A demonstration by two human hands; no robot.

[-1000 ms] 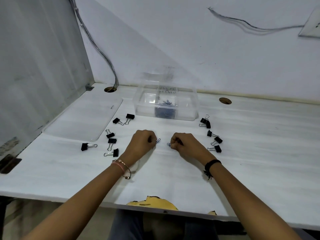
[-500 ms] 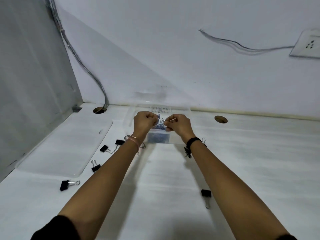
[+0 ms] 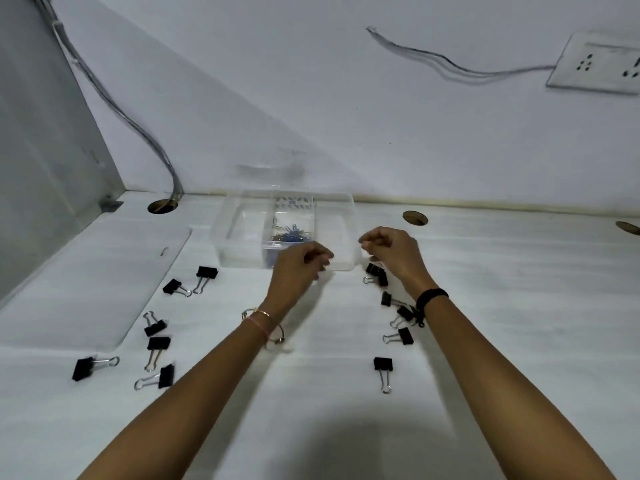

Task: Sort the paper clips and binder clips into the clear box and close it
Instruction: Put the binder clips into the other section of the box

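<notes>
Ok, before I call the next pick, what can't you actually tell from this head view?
- Whether either hand holds a clip: left hand and right hand are curled and motion-blurred.
- Front middle of the clear box: covered by the left hand.
- Paper clips count: too small and tangled.
- Binder clips beside the right wrist: overlapping, partly hidden, count unsure.

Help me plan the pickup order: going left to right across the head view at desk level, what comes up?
Clear lid lying flat → left group of black binder clips → clear box with paper clips → left hand → right hand → round desk hole.
</notes>
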